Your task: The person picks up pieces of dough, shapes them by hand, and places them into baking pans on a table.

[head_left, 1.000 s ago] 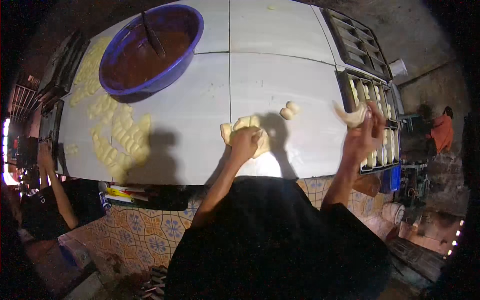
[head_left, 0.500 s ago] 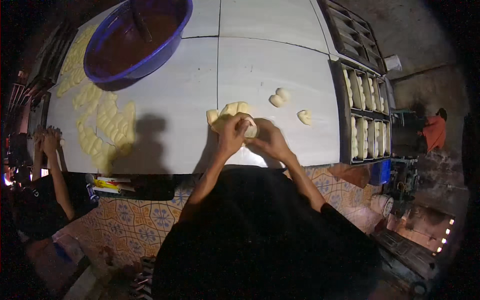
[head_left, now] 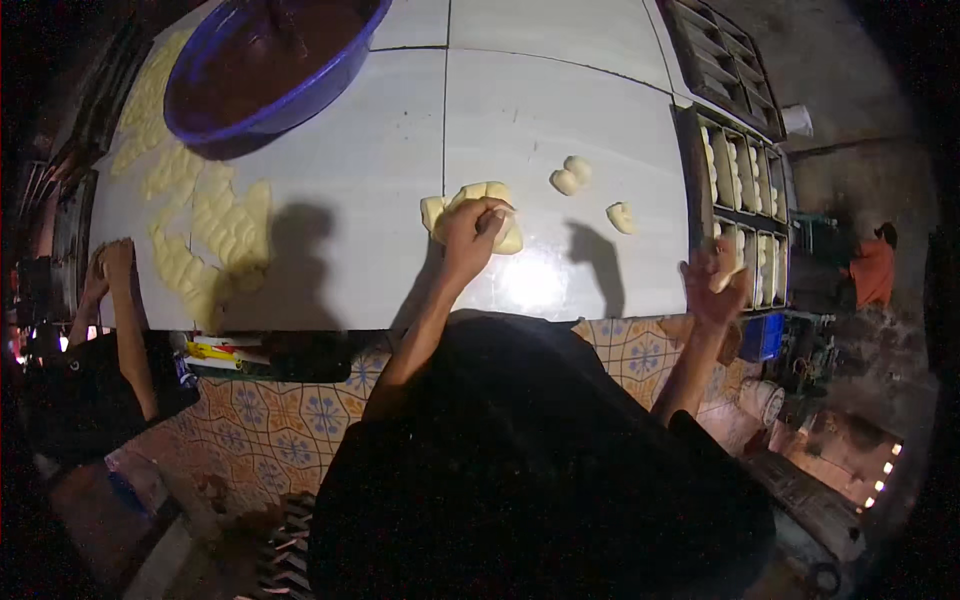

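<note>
My left hand [head_left: 470,240] is closed with its fingertips pinched on a pale piece of dough [head_left: 508,213]. It rests over a small cluster of yellowish dough pieces [head_left: 482,190] at the table's middle. Out to the right, beside the dark baking tins [head_left: 745,228], my right hand [head_left: 712,290] is slightly blurred, some fingers spread. A pale bit of dough [head_left: 730,279] shows at its palm and seems held there. Two touching dough balls [head_left: 571,176] and one loose dough piece [head_left: 620,217] lie on the table between my hands. Rows of dough fill the tins.
A purple basin [head_left: 235,135] of brown filling stands at the far left. Flattened, scored dough sheets [head_left: 228,225] lie near it. More dark tins [head_left: 722,65] sit at the far right. Another person's hands [head_left: 115,265] are at the left table edge; a person in red [head_left: 872,270] is farther right.
My right hand has left the dough beside my left hand and swung right to the baking tins. My left hand has stayed at the cluster. The view has shifted slightly.
</note>
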Motion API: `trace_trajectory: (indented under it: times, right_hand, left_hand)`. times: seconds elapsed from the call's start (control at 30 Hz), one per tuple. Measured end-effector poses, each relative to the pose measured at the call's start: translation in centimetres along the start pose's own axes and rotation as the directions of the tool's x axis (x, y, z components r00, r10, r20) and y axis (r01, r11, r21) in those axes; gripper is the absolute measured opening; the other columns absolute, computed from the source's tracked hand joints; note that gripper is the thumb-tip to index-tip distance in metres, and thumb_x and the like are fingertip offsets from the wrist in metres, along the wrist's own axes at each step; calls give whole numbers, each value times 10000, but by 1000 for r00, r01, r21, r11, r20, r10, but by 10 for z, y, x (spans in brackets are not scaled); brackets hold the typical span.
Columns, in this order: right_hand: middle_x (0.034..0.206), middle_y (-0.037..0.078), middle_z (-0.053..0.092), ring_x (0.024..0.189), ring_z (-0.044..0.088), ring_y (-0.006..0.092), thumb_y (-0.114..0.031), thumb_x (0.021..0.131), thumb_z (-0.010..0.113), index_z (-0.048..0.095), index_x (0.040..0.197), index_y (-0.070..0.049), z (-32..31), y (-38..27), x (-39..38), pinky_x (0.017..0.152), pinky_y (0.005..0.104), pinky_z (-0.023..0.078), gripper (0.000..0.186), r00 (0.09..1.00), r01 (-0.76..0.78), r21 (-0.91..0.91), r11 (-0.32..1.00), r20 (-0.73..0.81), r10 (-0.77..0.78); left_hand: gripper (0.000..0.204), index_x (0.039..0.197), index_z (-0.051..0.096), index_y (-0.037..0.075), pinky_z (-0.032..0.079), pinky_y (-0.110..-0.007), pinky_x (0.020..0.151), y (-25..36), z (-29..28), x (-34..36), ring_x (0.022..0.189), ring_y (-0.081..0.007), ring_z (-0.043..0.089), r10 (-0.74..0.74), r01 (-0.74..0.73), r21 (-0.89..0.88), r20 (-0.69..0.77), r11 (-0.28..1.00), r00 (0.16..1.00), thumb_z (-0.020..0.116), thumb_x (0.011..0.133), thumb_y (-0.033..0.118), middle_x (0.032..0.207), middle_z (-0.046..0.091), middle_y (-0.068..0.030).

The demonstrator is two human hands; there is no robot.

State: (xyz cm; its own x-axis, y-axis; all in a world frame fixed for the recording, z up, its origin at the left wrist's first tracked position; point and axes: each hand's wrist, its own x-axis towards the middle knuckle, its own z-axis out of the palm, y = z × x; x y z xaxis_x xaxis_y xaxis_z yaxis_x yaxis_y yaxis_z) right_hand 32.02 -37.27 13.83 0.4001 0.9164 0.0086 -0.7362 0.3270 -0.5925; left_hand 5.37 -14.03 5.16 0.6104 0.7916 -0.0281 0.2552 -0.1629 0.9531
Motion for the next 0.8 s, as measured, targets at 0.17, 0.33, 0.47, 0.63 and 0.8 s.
trace_trajectory:
  times: [0.17,0.33,0.47,0.63,0.8]
  right_hand:
    - [1150,118,564,1093,529,236,-146,784,664,460,1298,-4,-16,90,34,860,388,464,571,994,-99,-958,-267,-107,14]
    - [1078,257,578,958,583,384,-260,737,723,524,1193,51,38,185,56,827,402,478,587,967,253,-964,-75,252,24]
    - [847,155,627,761,617,215,-194,740,703,568,994,48,42,194,58,657,334,490,376,969,-159,-956,247,-103,226]
    - [858,81,637,784,608,137,-89,765,656,604,1026,32,-1,96,24,678,274,504,293,937,-328,-802,498,-210,279]
    - [963,121,622,951,566,210,-256,829,641,624,1034,11,9,82,20,713,333,502,338,867,-226,-974,18,-193,460]
  left_hand:
    - [137,970,630,-1,415,-246,657,1,-11,-1,716,-87,485,166,-154,-256,25,954,986,530,885,41,795,595,-25]
    - [130,952,634,25,462,-269,761,8,-9,-6,853,-125,574,124,-68,-426,106,902,987,515,902,38,911,625,-59]
    - [116,973,592,-4,435,-238,799,5,-13,-10,870,-91,542,104,-101,-450,-18,887,994,497,909,18,927,594,-27]
    - [168,1026,555,45,471,-299,762,-14,-80,-8,856,-147,551,-236,-301,-909,-373,290,897,546,925,178,967,556,-51]
    - [165,949,584,30,461,-323,726,13,-94,-27,800,-159,556,294,-330,-63,-316,942,902,566,904,188,864,589,-51]
